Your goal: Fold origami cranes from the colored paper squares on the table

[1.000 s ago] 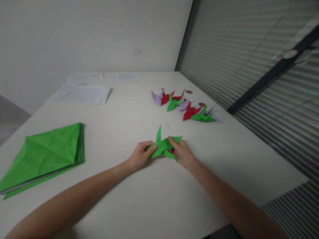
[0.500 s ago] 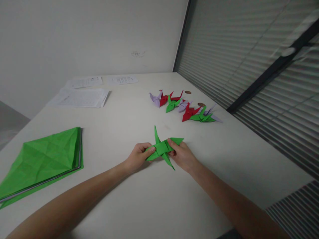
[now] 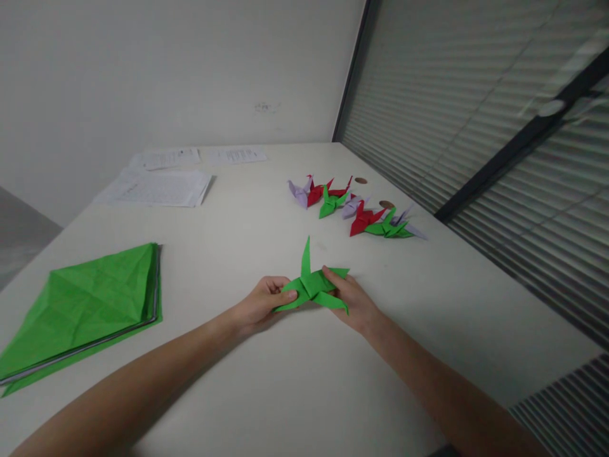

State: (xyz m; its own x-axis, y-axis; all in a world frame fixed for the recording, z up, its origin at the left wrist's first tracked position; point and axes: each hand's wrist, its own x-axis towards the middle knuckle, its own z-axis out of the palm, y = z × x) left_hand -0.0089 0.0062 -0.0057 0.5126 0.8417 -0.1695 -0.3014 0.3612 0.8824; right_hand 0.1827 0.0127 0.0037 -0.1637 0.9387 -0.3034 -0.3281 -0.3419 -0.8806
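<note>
A green origami crane (image 3: 311, 285) is held between both hands, just above the white table. My left hand (image 3: 264, 301) pinches its left wing, the thumb lying on top. My right hand (image 3: 354, 301) grips the opposite wing, thumb on top and the other fingers underneath, partly hidden. One narrow point of the crane stands up and away from me; the other slants down to the right across my right fingers.
Red, green and lilac folded cranes (image 3: 364, 219) sit in a group beyond my hands at the right. A stack of green paper (image 3: 99, 285) lies at left. Printed sheets (image 3: 162, 188) are farther back. Window blinds (image 3: 457, 114) border the table's right side.
The crane's two narrow points have swung: the far one now stands more upright, and the near one has turned toward my right hand. Both hands still hold the wings.
</note>
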